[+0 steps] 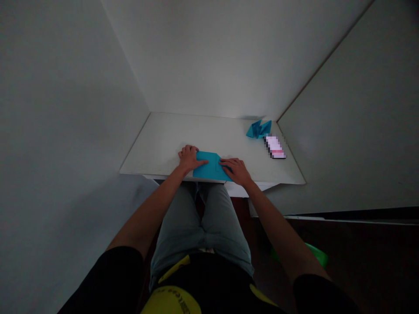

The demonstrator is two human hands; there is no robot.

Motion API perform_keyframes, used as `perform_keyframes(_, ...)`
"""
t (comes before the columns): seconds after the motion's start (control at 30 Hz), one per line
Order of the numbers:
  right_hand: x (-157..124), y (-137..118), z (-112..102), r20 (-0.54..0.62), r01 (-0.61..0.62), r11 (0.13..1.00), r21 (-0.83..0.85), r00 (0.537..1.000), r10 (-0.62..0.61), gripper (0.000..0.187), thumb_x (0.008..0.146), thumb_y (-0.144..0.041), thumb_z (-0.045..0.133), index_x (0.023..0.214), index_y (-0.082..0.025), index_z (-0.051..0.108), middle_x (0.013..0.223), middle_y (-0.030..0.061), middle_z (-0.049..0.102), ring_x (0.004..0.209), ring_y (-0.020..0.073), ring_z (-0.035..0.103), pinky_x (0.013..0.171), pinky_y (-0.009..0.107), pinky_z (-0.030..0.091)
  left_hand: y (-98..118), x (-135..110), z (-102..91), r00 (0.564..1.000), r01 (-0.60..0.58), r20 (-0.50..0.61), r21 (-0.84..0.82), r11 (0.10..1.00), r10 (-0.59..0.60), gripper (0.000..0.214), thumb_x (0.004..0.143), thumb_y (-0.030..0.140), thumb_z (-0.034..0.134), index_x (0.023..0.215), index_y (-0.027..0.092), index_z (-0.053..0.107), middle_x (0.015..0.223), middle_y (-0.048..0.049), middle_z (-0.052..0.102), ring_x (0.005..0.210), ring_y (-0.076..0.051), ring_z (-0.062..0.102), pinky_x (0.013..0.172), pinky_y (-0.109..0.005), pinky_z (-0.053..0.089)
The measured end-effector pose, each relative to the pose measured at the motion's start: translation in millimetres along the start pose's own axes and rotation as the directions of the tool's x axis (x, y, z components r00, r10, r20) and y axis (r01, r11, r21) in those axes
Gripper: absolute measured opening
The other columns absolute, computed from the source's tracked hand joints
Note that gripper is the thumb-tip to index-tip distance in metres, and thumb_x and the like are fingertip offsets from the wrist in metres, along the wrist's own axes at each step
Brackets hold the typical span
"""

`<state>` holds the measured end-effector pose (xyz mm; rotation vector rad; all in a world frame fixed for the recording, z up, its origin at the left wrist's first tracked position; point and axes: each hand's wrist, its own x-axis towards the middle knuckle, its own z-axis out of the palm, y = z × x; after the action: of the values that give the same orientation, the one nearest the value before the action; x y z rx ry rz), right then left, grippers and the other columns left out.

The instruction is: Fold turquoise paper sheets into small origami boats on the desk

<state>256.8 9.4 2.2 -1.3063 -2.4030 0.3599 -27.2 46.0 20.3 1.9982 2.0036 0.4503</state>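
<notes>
A sheet of blue paper (pixel 207 169) lies flat at the front edge of the white table, with a folded flap and crease lines toward its right side. My left hand (pixel 189 158) rests on its left end, fingers spread and the thumb stretched across the paper. On the right end lies my right hand (pixel 238 171), its fingers extended over the folded edge and pressing on it. Part of the paper's right corner is hidden under that hand.
A folded blue paper figure (pixel 259 129) stands at the back right of the white table (pixel 163 139). Beside it lies a phone (pixel 275 147) with a lit, blurred screen. White walls enclose the table at the back and both sides. Something green (pixel 317 255) is on the dark floor.
</notes>
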Motion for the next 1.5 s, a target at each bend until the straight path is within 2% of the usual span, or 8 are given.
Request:
perform_keyframes(0.17, -0.2, -0.1, -0.1, 0.008, -0.006, 1.0, -0.001, 1.0, 0.006, 0.04, 0.113, -0.042, 0.048, 0.142, -0.036, 0.074, 0.156, -0.0009, 0.07, 0.135, 0.0324, 0.064, 0.111, 0.057, 0.047, 2.1, 5.5, -4.4, 0.994, -0.006, 0.103, -0.161, 0.987, 0.023, 0.063, 0.08, 0.052, 0.088, 0.13, 0.022, 0.063, 0.132, -0.0146, 0.072, 0.125, -0.037, 0.066, 0.112, -0.056, 0.052)
perform_keyframes(0.27, 0.0, 0.8, 0.8, 0.005, -0.008, 1.0, 0.009, 1.0, 0.008, 0.04, 0.112, -0.041, 0.049, 0.142, -0.036, 0.075, 0.156, -0.0014, 0.069, 0.135, 0.0325, 0.063, 0.112, 0.056, 0.047, 8.6, -8.2, 0.2, 0.958, -0.198, 0.137, -0.323, 0.925, 0.253, 0.065, 0.093, 0.052, 0.076, 0.146, 0.021, 0.056, 0.14, -0.0139, 0.072, 0.126, -0.03, 0.07, 0.112, -0.046, 0.056)
perform_keyframes(0.37, -0.3, 2.1, 2.8, 0.0, -0.009, 1.0, 0.005, 1.0, 0.009, 0.04, 0.111, -0.041, 0.05, 0.142, -0.036, 0.075, 0.156, -0.0012, 0.07, 0.135, 0.0325, 0.063, 0.112, 0.056, 0.046, 14.4, -32.4, 11.3, 0.86, -0.441, 0.153, -0.257, 0.86, 0.486, 0.072, 0.098, 0.058, 0.069, 0.157, 0.018, 0.053, 0.164, -0.0179, 0.058, 0.152, -0.033, 0.056, 0.131, -0.048, 0.042)
perform_keyframes(0.47, -1.2, 3.7, 5.2, -0.003, -0.002, 1.0, -0.018, 1.0, 0.002, 0.041, 0.111, -0.041, 0.05, 0.144, -0.036, 0.074, 0.157, -0.0008, 0.069, 0.134, 0.0324, 0.063, 0.112, 0.056, 0.047, 16.4, -54.2, 23.5, 0.799, -0.569, 0.175, -0.089, 0.818, 0.575, 0.089, 0.098, 0.065, 0.068, 0.167, 0.014, 0.045, 0.179, -0.0208, 0.039, 0.17, -0.037, 0.029, 0.141, -0.055, 0.019)
perform_keyframes(0.8, -6.4, -0.3, 2.8, 0.02, 0.01, 0.999, -0.052, 1.0, -0.009, 0.045, 0.111, -0.047, 0.053, 0.15, -0.035, 0.071, 0.159, 0.0037, 0.067, 0.138, 0.0344, 0.061, 0.116, 0.058, 0.045, 17.6, -62.4, 29.5, 0.813, -0.562, 0.189, 0.004, 0.827, 0.551, 0.09, 0.102, 0.068, 0.061, 0.174, 0.018, 0.038, 0.184, -0.0194, 0.024, 0.173, -0.038, 0.02, 0.141, -0.056, 0.016)
perform_keyframes(1.0, -33.9, 0.0, -1.5, 0.048, 0.055, 0.997, -0.05, 0.997, -0.053, 0.069, 0.099, -0.068, 0.069, 0.159, -0.033, 0.063, 0.164, 0.0078, 0.062, 0.141, 0.0381, 0.059, 0.117, 0.059, 0.042, 18.9, -62.9, 24.6, 0.831, -0.52, 0.215, -0.026, 0.854, 0.513, 0.085, 0.102, 0.068, 0.062, 0.17, 0.02, 0.047, 0.183, -0.0182, 0.03, 0.171, -0.039, 0.026, 0.14, -0.058, 0.021)
perform_keyframes(1.33, -19.5, -0.6, -6.0, 0.014, -0.094, 0.996, 0.004, 0.995, 0.094, 0.033, 0.111, -0.042, 0.057, 0.132, -0.028, 0.078, 0.138, 0.0074, 0.08, 0.128, 0.0319, 0.067, 0.107, 0.051, 0.044, 35.7, -33.5, -3.2, 0.827, -0.495, 0.323, 0.032, 0.868, 0.46, 0.056, 0.109, 0.064, 0.051, 0.147, 0.027, 0.072, 0.164, -0.0107, 0.062, 0.154, -0.033, 0.057, 0.128, -0.046, 0.045)
perform_keyframes(1.5, -9.4, -3.3, -3.2, -0.007, -0.196, 0.98, 0.017, 0.98, 0.197, 0.027, 0.107, -0.038, 0.062, 0.122, -0.022, 0.079, 0.123, 0.0107, 0.082, 0.119, 0.0317, 0.069, 0.104, 0.047, 0.044, 35.1, -31.2, -16.0, 0.841, -0.513, 0.288, 0.151, 0.845, 0.458, 0.05, 0.11, 0.045, 0.059, 0.155, 0.024, 0.063, 0.149, -0.0118, 0.073, 0.133, -0.031, 0.072, 0.114, -0.043, 0.054)
